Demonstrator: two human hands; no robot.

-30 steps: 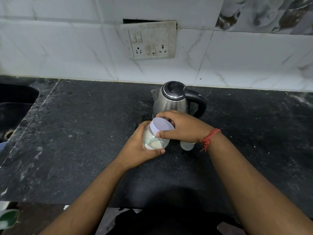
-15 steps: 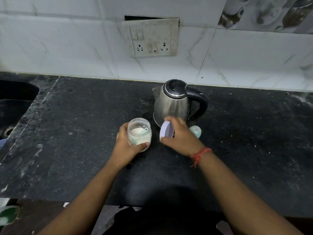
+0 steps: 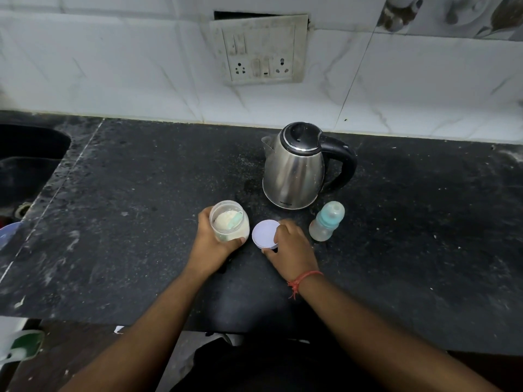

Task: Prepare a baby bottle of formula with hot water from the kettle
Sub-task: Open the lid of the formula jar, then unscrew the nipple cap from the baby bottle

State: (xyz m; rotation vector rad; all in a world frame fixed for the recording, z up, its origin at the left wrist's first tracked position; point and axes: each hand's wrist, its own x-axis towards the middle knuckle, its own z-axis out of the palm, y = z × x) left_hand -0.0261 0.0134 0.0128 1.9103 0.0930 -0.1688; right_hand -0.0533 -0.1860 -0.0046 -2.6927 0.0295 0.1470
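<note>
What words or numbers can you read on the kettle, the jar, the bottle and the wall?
Kettle: a small dark brand mark low on the steel body, too small to read.
Formula jar: no label shows.
Jar lid: plain, no writing.
Baby bottle: no markings can be made out.
Switch plate: only switches and sockets, no readable text.
</note>
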